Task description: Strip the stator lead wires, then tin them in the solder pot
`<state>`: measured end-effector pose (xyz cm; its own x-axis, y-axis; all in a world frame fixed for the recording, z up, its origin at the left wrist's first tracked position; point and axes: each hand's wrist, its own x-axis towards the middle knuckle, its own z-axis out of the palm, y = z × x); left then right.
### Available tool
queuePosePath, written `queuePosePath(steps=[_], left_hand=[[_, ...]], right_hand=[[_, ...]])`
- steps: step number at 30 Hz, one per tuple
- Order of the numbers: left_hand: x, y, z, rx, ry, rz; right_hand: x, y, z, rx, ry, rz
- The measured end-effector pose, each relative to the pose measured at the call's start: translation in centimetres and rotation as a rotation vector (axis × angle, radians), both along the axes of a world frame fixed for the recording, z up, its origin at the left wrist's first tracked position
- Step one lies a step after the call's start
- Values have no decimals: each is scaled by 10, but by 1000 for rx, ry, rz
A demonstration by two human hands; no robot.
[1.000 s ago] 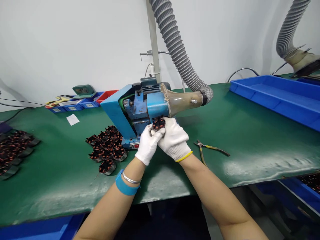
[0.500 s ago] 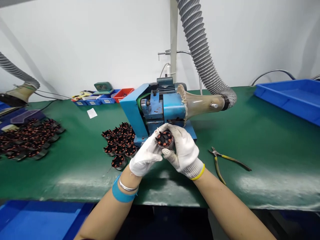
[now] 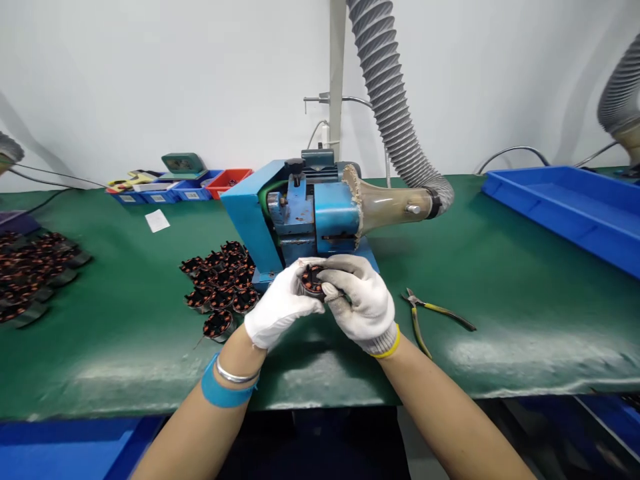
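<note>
A round motor stator (image 3: 311,283) with copper windings and black insulation is between my two gloved hands, just in front of the blue machine (image 3: 295,217). My left hand (image 3: 281,308) is wrapped round its left side, thumb and fingers closed. The bent fingers of my right hand (image 3: 364,303) rest on its right edge and partly over its top, hiding some of the windings. More stators (image 3: 218,280) stand in a cluster left of the machine, and one stator (image 3: 219,326) sits nearest my left wrist.
Diagonal cutters (image 3: 434,310) with yellow handles lie at right. A blue tray (image 3: 550,207) stands at the far right. Small bins (image 3: 195,192) and a white paper (image 3: 157,221) are at back left. More stators (image 3: 35,273) fill the left edge. A grey hose (image 3: 387,87) hangs above.
My right hand's fingers have shifted from the stator's side to partly over its top, covering more of it. The view has turned somewhat to the right.
</note>
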<state>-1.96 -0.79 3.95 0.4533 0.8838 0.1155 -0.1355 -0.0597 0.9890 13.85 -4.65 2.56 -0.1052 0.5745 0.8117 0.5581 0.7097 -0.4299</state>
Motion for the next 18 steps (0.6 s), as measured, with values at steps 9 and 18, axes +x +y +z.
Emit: queuePosePath(steps=[9,18], left_hand=[[6,-7,-6,-115,-85,129],[20,-13,-17,467,243,457]], right_hand=[[-21,21,-10,-643,1270,191],[-20,14,-6,-729,1017,205]])
